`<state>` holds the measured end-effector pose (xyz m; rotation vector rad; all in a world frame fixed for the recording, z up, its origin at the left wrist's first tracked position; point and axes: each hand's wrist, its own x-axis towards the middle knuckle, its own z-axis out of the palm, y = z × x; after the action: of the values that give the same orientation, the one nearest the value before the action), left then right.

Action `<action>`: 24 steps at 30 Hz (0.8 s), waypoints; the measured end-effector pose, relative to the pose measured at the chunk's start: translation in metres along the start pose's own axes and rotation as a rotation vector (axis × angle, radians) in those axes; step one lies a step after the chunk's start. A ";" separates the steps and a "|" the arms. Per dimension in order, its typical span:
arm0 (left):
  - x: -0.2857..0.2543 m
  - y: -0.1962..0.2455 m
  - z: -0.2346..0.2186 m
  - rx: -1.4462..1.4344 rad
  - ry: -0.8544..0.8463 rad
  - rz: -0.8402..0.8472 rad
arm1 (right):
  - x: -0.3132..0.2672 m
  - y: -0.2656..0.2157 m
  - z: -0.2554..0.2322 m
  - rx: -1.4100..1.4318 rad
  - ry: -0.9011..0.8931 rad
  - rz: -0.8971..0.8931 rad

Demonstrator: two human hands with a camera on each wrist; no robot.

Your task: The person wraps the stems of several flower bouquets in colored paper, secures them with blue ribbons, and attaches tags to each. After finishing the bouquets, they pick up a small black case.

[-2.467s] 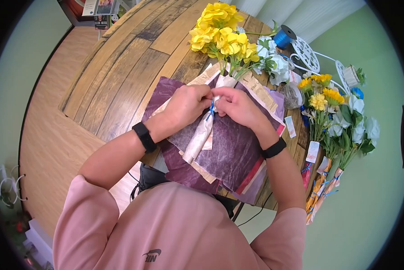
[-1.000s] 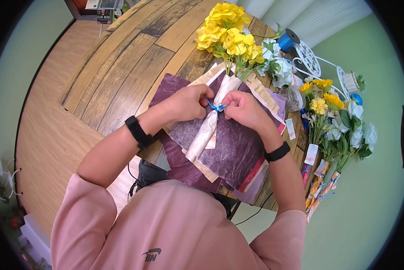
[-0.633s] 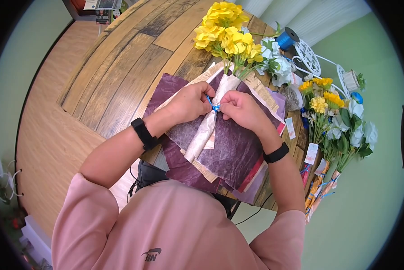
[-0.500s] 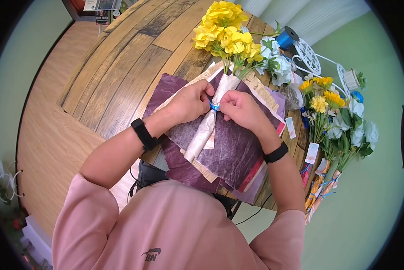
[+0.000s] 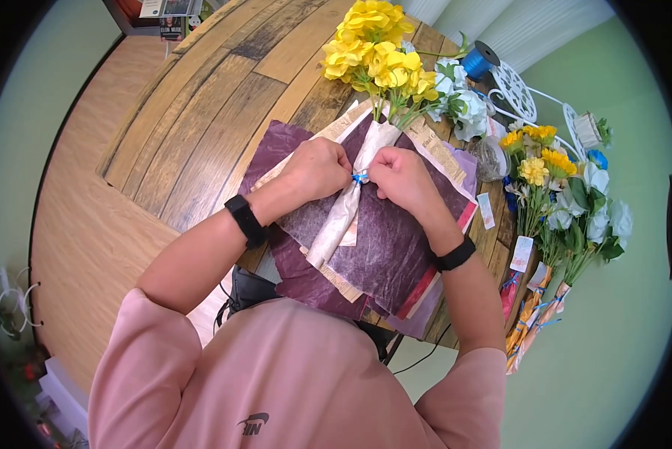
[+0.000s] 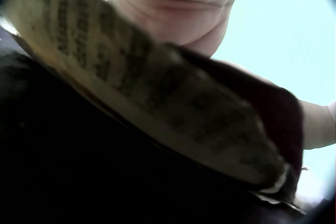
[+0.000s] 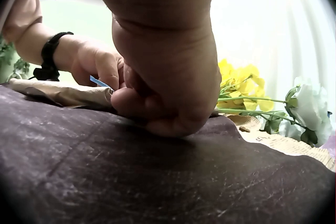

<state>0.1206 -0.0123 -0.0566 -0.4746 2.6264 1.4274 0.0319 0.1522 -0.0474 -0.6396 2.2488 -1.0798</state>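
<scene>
Yellow artificial flowers (image 5: 381,52) lie with their stems rolled in pale paper (image 5: 341,217). A blue ribbon (image 5: 360,178) is tied round the middle of this roll. My left hand (image 5: 317,168) pinches one ribbon end at the roll's left side. On the right side, the curled fingers of my right hand (image 5: 404,178) pinch the other end. In the right wrist view, a bit of blue ribbon (image 7: 100,81) shows beside the left hand, and the right fingertips are close over the dark paper. Newsprint paper (image 6: 142,71) blocks most of the left wrist view, hiding the left fingertips.
Purple wrapping sheets (image 5: 396,247) lie under the roll on the wooden table (image 5: 224,112). To the right are a ribbon spool (image 5: 479,60), a clear jar (image 5: 490,159), white flowers (image 5: 467,108), a small card (image 5: 486,210) and several finished bouquets (image 5: 549,224) near the table's edge.
The hands, close together higher on the roll at first, moved down and apart with the ribbon between them. The ribbon, spread in loose strands a second ago, now sits as a compact knot.
</scene>
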 end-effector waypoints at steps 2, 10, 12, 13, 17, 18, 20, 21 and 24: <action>0.001 0.000 -0.001 0.021 -0.026 -0.013 | 0.003 0.002 0.002 -0.069 0.052 0.021; -0.048 0.021 -0.005 0.107 0.070 0.099 | -0.015 -0.009 -0.021 0.070 -0.097 0.104; -0.050 0.023 0.004 0.304 -0.017 0.099 | -0.022 -0.010 -0.023 0.040 -0.111 0.141; -0.048 0.021 0.008 0.309 0.026 0.131 | -0.024 -0.008 -0.023 0.045 -0.144 0.161; -0.041 0.014 0.015 0.150 0.078 0.042 | -0.030 0.009 -0.015 0.108 -0.186 0.179; -0.034 0.008 0.014 -0.066 -0.007 -0.025 | -0.030 0.013 -0.013 0.148 -0.203 0.171; -0.035 0.014 0.007 -0.274 -0.090 -0.087 | -0.036 0.000 -0.012 0.174 -0.189 0.227; -0.038 0.017 0.003 -0.657 -0.249 -0.205 | -0.035 0.002 -0.011 0.335 -0.200 0.230; -0.047 0.022 -0.001 -1.153 -0.424 -0.421 | -0.031 0.004 -0.009 0.567 -0.225 0.192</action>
<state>0.1579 0.0080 -0.0270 -0.6411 1.0903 2.3714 0.0475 0.1790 -0.0376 -0.2805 1.6608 -1.3850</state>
